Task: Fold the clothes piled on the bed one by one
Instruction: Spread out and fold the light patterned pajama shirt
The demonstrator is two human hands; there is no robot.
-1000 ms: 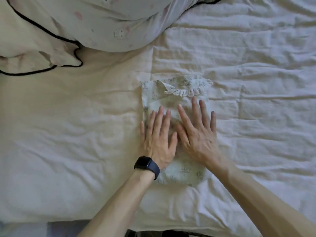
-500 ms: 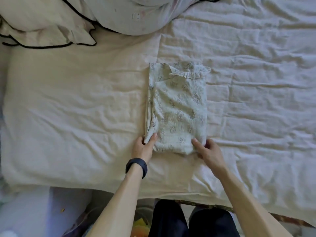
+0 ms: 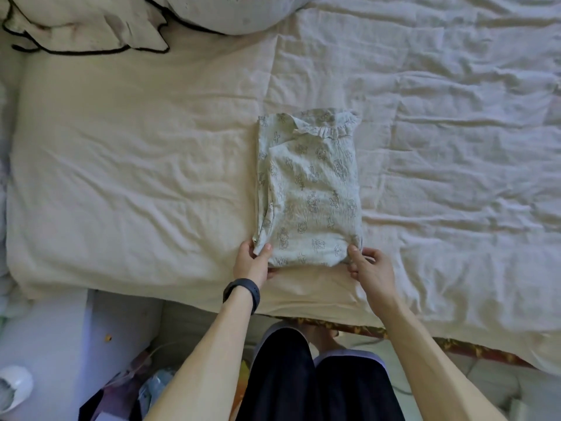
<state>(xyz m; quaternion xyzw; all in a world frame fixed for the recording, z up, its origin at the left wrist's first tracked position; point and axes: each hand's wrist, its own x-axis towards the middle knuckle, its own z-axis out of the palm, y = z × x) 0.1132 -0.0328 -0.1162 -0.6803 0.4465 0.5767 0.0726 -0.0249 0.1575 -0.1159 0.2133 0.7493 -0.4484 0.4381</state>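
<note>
Pale grey-green cotton garment with small printed figures point(image 3: 309, 189) is folded into a long narrow rectangle. It lies flat on the bed point(image 3: 182, 287), long axis running away from the person. Ruffled trim point(image 3: 331, 130) is at the far end, offset right. The left side shows a second fold layer, slightly uneven.

Left hand point(image 3: 252, 262): thumb on top of the near-left corner, fingers tucked under the edge, so it's pinching that corner. Right hand point(image 3: 368, 268): thumb on top of the near-right corner, fingers curled beside and under it, pinching as well. Both grips are clamped on cloth. Can't tell whether the near edge is lifted off the bed. Black wristband watch point(image 3: 242, 293) is on the left wrist.

The garment is about mid-view, close to the bed's near edge. It straddles the line where the cream wrinkled sheet point(image 3: 121, 162) on the left meets the white crumpled quilt point(image 3: 455, 117) on the right.

Far-left corner has a cream pillow with black piping point(image 3: 88, 28), touching a pale rounded cushion with faint print point(image 3: 230, 10). Both are well apart from the garment.

The person stands at the bed edge, dark trousers point(image 3: 303, 375) visible below. A red-gold patterned mattress border point(image 3: 394, 332) shows under the quilt edge at right. Lower-left floor has clutter and a white round object point(image 3: 15, 384), too blurred to identify.
</note>
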